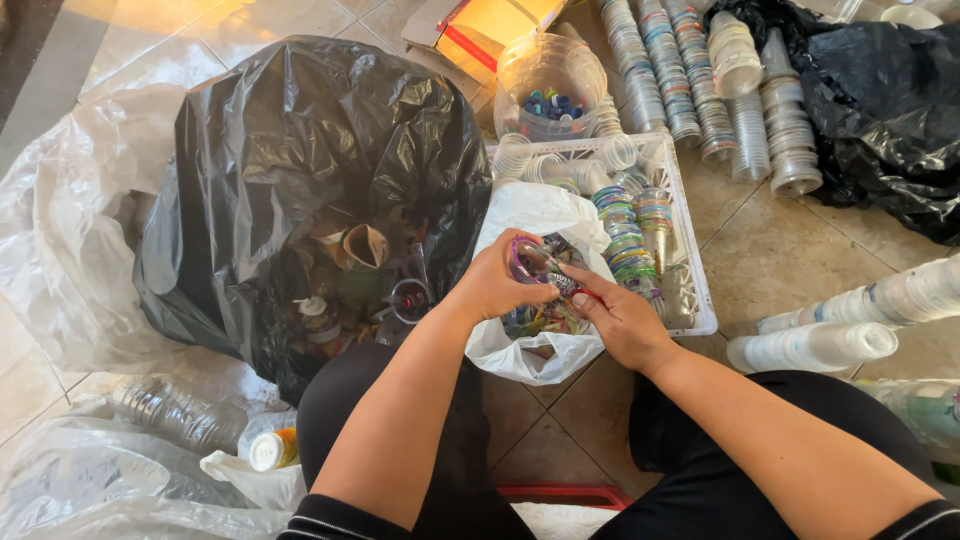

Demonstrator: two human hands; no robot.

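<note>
Far left I see the black rubbish bag (300, 150) gaping open, bottles and scraps inside. Now the left hand (497, 285), fingers curled tight around a clear plastic cup (533, 260) with a purple rim, held over the white bag (540, 350). The right hand (620, 318) pinches at its lid film, I think; that part's blurred. Beyond sits the white crate (690, 250) of stacked cups.

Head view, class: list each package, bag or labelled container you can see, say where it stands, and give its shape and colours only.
Black bag: left, open, crumpled, full of waste.
White bag: centre, under both hands, holds colourful scraps.
Cardboard box: top centre, orange with red edge.
Clear tub: by the box, round, blue caps inside.
White crate: right of centre, rectangular, stacked cups.
Small bottle: lower left, white cap, orange label.
</note>
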